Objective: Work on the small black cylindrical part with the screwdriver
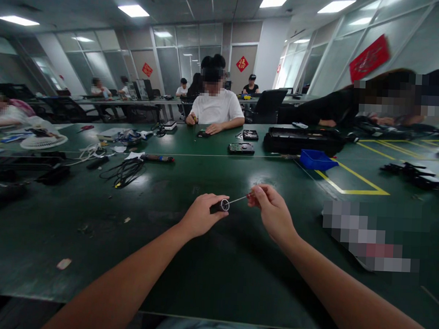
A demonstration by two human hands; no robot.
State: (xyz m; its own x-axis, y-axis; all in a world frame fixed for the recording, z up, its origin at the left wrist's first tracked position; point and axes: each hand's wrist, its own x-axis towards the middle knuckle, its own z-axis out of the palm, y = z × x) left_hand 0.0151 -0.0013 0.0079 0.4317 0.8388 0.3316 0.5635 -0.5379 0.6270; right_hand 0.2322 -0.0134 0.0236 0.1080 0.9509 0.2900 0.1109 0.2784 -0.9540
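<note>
Holding a dark cylinder (218, 207) in its grip, the left hand (202, 213) is over the near middle of the counter (232, 276); the right hand (272, 210) pinches a thin rod (238, 199) whose left end reaches the cylinder's pale ring (221, 201).

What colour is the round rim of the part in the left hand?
Whitish rim; head view.

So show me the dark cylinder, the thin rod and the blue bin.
Dark cylinder (224, 205): head view, on its pale-ringed end.
Thin rod (238, 199): head view, mid-shaft between the hands.
Blue bin (315, 161): head view, on its wall.
</note>
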